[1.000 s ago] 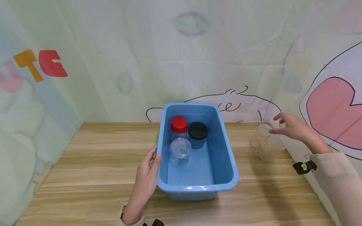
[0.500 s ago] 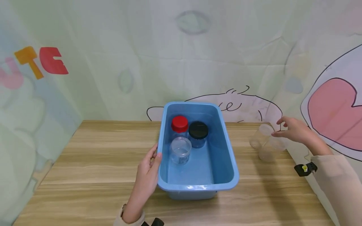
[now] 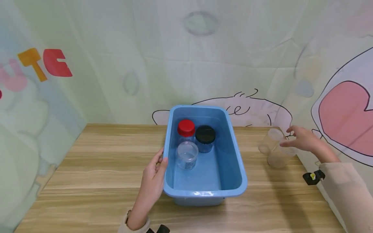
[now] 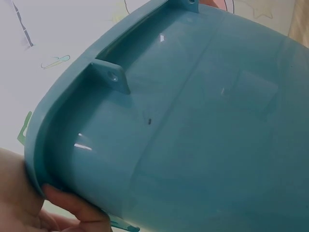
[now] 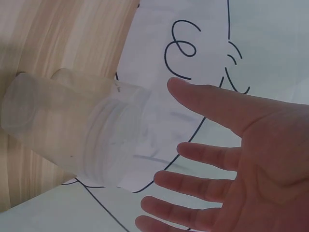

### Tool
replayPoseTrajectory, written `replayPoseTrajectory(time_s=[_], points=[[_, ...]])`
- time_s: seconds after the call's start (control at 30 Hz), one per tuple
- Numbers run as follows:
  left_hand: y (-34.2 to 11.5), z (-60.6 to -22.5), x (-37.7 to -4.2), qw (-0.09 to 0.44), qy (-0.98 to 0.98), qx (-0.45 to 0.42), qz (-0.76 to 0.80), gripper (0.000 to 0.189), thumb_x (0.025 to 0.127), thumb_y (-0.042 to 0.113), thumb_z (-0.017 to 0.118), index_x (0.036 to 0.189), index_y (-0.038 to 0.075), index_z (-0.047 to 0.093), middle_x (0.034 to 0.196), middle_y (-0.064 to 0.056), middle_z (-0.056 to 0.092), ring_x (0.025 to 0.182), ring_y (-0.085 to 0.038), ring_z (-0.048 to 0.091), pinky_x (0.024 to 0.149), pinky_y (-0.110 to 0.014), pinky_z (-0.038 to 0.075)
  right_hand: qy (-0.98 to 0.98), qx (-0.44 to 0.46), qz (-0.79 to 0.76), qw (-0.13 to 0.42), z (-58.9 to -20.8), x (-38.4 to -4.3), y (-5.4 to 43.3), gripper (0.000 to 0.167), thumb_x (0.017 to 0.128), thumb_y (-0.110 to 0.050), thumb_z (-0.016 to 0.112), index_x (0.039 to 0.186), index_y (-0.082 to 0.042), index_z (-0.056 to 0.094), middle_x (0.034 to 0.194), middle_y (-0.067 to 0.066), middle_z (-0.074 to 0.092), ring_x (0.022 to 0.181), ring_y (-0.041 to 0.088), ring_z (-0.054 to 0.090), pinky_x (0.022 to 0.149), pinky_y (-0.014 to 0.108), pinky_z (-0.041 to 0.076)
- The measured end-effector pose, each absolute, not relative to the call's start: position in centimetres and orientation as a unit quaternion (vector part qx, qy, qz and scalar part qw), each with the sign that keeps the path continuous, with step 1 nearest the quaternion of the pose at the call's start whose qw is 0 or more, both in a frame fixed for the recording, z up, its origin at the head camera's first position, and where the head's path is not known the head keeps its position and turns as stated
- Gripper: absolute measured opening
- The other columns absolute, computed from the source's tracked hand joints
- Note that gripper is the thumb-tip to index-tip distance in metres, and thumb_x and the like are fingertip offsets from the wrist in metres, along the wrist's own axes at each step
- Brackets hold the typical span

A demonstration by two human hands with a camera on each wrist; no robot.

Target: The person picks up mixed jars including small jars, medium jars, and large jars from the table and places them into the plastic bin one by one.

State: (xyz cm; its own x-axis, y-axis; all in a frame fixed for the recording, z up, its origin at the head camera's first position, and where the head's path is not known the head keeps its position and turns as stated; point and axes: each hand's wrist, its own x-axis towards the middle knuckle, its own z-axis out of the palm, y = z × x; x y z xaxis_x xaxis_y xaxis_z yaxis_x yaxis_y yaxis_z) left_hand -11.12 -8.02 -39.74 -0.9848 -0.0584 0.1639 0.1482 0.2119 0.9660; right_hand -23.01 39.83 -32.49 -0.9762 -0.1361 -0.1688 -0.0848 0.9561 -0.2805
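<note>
My left hand (image 3: 152, 177) holds the left rim of a deep blue plastic bin (image 3: 205, 193); the left wrist view shows its fingers curled at the edge of the bin's outer wall (image 4: 203, 130). Standing in the bin are a red-lidded jar (image 3: 186, 127), a black-lidded jar (image 3: 205, 134) and a clear jar (image 3: 187, 155). Over at the right, my right hand (image 3: 304, 140) hovers by two transparent jars (image 3: 266, 143), the nearer one (image 3: 277, 160) below its fingers. In the right wrist view its fingers are spread, apart from the near jar's ridged mouth (image 5: 113, 140).
The bin and jars rest on a wood-grain table (image 3: 116, 161). A printed cloth backdrop (image 3: 186, 64) rises along the table's back edge and both sides. Inside the bin, the bare floor (image 3: 204, 178) shows toward the near end.
My right hand has sunk slightly lower over the clear jars, fingers still apart. The left hand keeps its hold on the bin, and the jars stay in place.
</note>
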Motion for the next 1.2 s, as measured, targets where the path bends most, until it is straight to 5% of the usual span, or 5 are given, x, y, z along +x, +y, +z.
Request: replayPoseTrajectory(time_s=[0.73, 1.2], points=[[-8.0, -39.7, -11.1, 0.083, -0.776, -0.026, -0.625, 0.046, 0.108, 0.018, 0.046, 0.148, -0.004, 0.041, 0.100, -0.016, 0.053, 0.066, -0.015, 0.049, 0.058, -0.024, 0.046, 0.978, -0.030, -0.168, 0.123, -35.0, -23.5, 40.4, 0.081, 0.087, -0.035, 0.076, 0.128, 0.023, 0.036, 0.125, 0.050, 0.039, 0.112, 0.061, 0.043, 0.086, 0.065, 0.043], [-8.0, -39.7, -11.1, 0.076, -0.774, -0.023, -0.629, 0.047, 0.108, 0.020, 0.046, 0.150, -0.002, 0.040, 0.103, -0.016, 0.054, 0.071, -0.016, 0.054, 0.063, -0.027, 0.051, 0.975, -0.021, -0.181, 0.127, -36.5, -23.5, 40.5, 0.084, 0.088, -0.032, 0.076, 0.130, 0.026, 0.033, 0.129, 0.050, 0.037, 0.114, 0.061, 0.042, 0.087, 0.063, 0.044]])
